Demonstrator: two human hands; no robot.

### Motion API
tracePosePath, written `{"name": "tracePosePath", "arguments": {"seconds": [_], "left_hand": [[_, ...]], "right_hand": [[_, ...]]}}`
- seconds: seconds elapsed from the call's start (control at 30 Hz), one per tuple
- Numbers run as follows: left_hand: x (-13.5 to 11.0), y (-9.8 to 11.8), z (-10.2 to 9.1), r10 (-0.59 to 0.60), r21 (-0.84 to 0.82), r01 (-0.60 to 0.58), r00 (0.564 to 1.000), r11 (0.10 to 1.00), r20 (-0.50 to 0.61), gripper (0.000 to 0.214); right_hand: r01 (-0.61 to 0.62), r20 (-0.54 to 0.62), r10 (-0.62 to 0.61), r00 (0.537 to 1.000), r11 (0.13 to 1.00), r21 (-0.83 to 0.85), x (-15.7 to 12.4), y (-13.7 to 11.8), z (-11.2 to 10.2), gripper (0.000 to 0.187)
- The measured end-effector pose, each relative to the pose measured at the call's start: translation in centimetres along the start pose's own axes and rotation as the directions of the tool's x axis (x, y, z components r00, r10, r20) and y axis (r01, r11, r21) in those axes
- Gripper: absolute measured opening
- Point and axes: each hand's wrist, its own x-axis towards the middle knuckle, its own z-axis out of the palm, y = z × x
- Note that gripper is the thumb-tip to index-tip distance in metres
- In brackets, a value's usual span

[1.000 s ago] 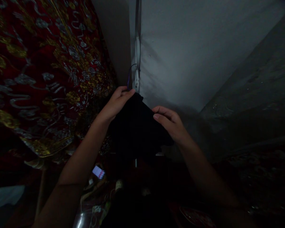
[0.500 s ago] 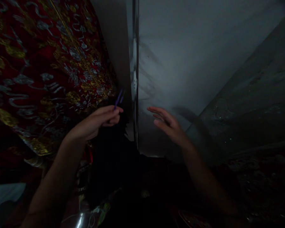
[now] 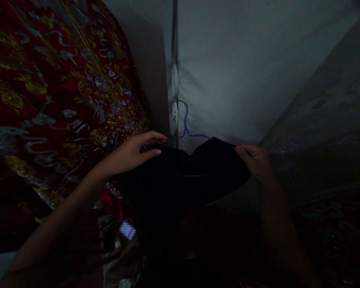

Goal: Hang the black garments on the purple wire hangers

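Observation:
A thin purple clothes hanger (image 3: 186, 130) is in the middle of the view with its hook upward. Draped over its arms is a black garment (image 3: 204, 160), whose lower part melts into the dark. My left hand (image 3: 135, 152) is at the garment's left shoulder, thumb and fingers on either side of the cloth near the hanger's arm. At the opposite shoulder, my right hand (image 3: 253, 158) pinches the black cloth between thumb and fingers. The hook overlaps a pale fitting (image 3: 175, 110) on the wall edge; whether they touch, I cannot tell.
Red cloth (image 3: 57, 92) with gold and silver patterns hangs along the left. A pale wall (image 3: 234, 72) rises behind the hanger, with a darker, shiny surface (image 3: 312, 120) to its right. Small dim items, including a whitish one (image 3: 127, 230), lie low at left.
The hanger and black garment now stand spread out in front of me. My right hand, open before, has moved right and grips the cloth. My left hand has turned, its thumb now apart from the fingers.

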Motion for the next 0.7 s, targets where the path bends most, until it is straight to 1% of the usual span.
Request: {"name": "tracePosePath", "arguments": {"seconds": [0.03, 0.07, 0.1, 0.13, 0.17, 0.2, 0.23, 0.27, 0.3, 0.33, 0.37, 0.4, 0.43, 0.47, 0.5, 0.53, 0.6, 0.63, 0.7], "left_hand": [[0.2, -0.2, 0.1, 0.055, 0.075, -0.05, 0.996, 0.996, -0.074, 0.032], [0.1, -0.3, 0.3, 0.105, 0.148, -0.08, 0.98, 0.986, -0.169, 0.029], [-0.1, -0.3, 0.6, 0.157, 0.209, -0.099, 0.947, 0.973, -0.279, 0.025], [-0.4, -0.4, 1.1, 0.211, 0.256, -0.114, 0.895, 0.96, -0.393, 0.021], [-0.9, -0.6, 1.7, 0.263, 0.291, -0.127, 0.829, 0.948, -0.494, 0.016], [-1.4, -0.8, 2.5, 0.306, 0.313, -0.145, 0.767, 0.939, -0.565, 0.013], [-1.9, -1.1, 3.4, 0.334, 0.32, -0.165, 0.731, 0.933, -0.595, 0.012], [-2.4, -1.5, 4.5, 0.346, 0.317, -0.187, 0.735, 0.93, -0.583, 0.013], [-2.9, -1.9, 5.6, 0.34, 0.308, -0.198, 0.777, 0.931, -0.53, 0.016], [-3.2, -2.3, 6.8, 0.307, 0.297, -0.185, 0.841, 0.937, -0.445, 0.019], [-3.4, -2.8, 8.1, 0.249, 0.296, -0.148, 0.907, 0.944, -0.34, 0.025], [-3.6, -3.3, 9.3, 0.171, 0.313, -0.094, 0.958, 0.945, -0.229, 0.032], [-3.7, -3.9, 10.4, 0.081, 0.346, -0.032, 0.988, 0.938, -0.128, 0.04], [-3.7, -4.4, 11.5, -0.012, 0.383, 0.03, 0.999, 0.923, -0.05, 0.048], [-3.7, -4.9, 12.5, -0.096, 0.412, 0.088, 0.995, 0.907, -0.001, 0.055], [-3.6, -5.4, 13.3, -0.158, 0.428, 0.137, 0.987, 0.893, 0.014, 0.06], [-3.6, -6.2, 14.7, -0.212, 0.406, 0.209, 0.977, 0.89, -0.039, 0.065], [-3.6, -6.5, 15.3, -0.208, 0.378, 0.223, 0.975, 0.899, -0.08, 0.063], [-3.5, -6.8, 16.2, -0.169, 0.324, 0.205, 0.976, 0.924, -0.137, 0.058]], "right_hand": [[-0.041, -0.084, 0.043, 0.996, 0.999, 0.025, 0.4, 0.3, -0.9, 0.036], [-0.08, -0.149, 0.088, 0.985, 0.995, 0.063, 0.9, 0.3, -1.4, 0.035], [-0.114, -0.198, 0.134, 0.971, 0.987, 0.112, 1.3, 0.3, -1.7, 0.036], [-0.138, -0.226, 0.173, 0.958, 0.977, 0.165, 1.8, 0.0, -1.5, 0.036], [-0.151, -0.235, 0.2, 0.951, 0.966, 0.211, 2.3, -0.5, -1.1, 0.037], [-0.153, -0.224, 0.209, 0.952, 0.958, 0.244, 2.7, -1.0, -0.4, 0.038], [-0.149, -0.192, 0.203, 0.96, 0.954, 0.261, 3.1, -1.7, 0.3, 0.038], [-0.148, -0.142, 0.19, 0.971, 0.953, 0.264, 3.4, -2.3, 1.1, 0.038], [-0.153, -0.078, 0.179, 0.981, 0.953, 0.26, 3.5, -2.9, 1.8, 0.038], [-0.162, -0.014, 0.171, 0.985, 0.954, 0.252, 3.5, -3.2, 2.4, 0.038], [-0.173, 0.041, 0.168, 0.985, 0.955, 0.242, 3.4, -3.4, 2.7, 0.039], [-0.181, 0.08, 0.167, 0.983, 0.956, 0.231, 3.2, -3.3, 2.9, 0.04], [-0.186, 0.096, 0.168, 0.981, 0.958, 0.219, 2.9, -2.9, 3.0, 0.041], [-0.188, 0.094, 0.172, 0.981, 0.96, 0.208, 2.5, -2.4, 2.9, 0.042], [-0.193, 0.082, 0.179, 0.98, 0.961, 0.2, 2.1, -1.7, 2.7, 0.043], [-0.2, 0.063, 0.191, 0.98, 0.96, 0.196, 1.7, -1.0, 2.6, 0.043], [-0.212, 0.025, 0.211, 0.977, 0.956, 0.201, 1.1, 0.2, 2.5, 0.044], [-0.21, 0.011, 0.212, 0.977, 0.956, 0.207, 0.9, 0.7, 2.5, 0.043], [-0.198, -0.003, 0.204, 0.979, 0.954, 0.225, 0.6, 1.2, 2.8, 0.042]]}}
